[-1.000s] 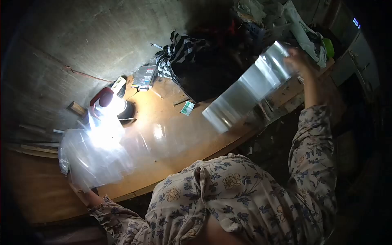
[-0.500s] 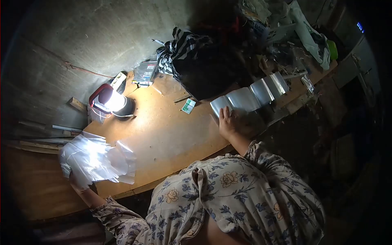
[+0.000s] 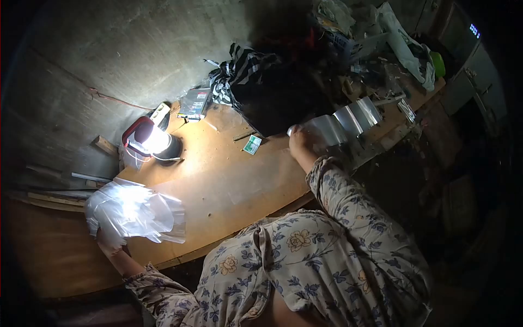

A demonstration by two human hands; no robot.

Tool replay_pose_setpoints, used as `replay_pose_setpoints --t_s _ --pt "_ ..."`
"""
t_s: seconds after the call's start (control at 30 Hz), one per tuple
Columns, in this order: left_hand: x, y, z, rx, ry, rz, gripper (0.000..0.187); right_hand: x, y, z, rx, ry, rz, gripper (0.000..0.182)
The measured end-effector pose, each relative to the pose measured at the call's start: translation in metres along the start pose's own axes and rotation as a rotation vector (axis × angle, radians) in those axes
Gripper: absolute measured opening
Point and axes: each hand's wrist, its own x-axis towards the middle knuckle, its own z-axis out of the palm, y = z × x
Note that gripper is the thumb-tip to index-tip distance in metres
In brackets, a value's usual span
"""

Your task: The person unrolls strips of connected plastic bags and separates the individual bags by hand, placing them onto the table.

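A loose bunch of clear plastic sheets point(image 3: 133, 212), perhaps flat bags, rests over my left hand point(image 3: 110, 241) at the table's left end. The sheets hide most of that hand's fingers, and the bunch stays up with the hand wrapped under its near side. Across the table, my right hand point(image 3: 301, 143) is closed at the near end of a row of overlapping clear plastic sheets point(image 3: 327, 131). Its fingers are curled at the edge of the nearest sheet. The row runs up and right along the front edge of the table.
A lit lantern point(image 3: 156, 141) with a red handle stands on the wooden table point(image 3: 218, 180). Beyond lie a dark box point(image 3: 193, 103), a small green-and-white packet point(image 3: 251, 144) and a black bag point(image 3: 272, 103). Plastic bags and clutter point(image 3: 403, 49) fill the far right.
My right hand has gone from lying flat on the nearest sheet to closing at its edge, slightly farther up. My left hand and its bunch have barely shifted.
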Motion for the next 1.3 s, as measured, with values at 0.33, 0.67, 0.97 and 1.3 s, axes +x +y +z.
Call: replay_pose_setpoints --t_s 0.33,0.67,0.97,1.3 --pt "0.034 0.039 -0.069 0.087 0.229 0.225 0.015 0.028 0.082 -0.196 0.481 0.051 -0.407 0.022" --pt "0.037 0.087 -0.137 0.178 0.340 0.347 0.016 0.093 0.216 -0.245 0.803 -0.036 -0.135 0.039" --pt "-0.015 0.038 -0.003 0.267 -0.114 0.185 0.017 0.034 0.097 -0.057 0.370 0.476 -0.151 0.037" --pt "-0.138 0.019 0.199 0.397 -0.691 -0.156 0.020 -0.110 -0.046 0.027 0.401 0.220 -0.651 0.044"
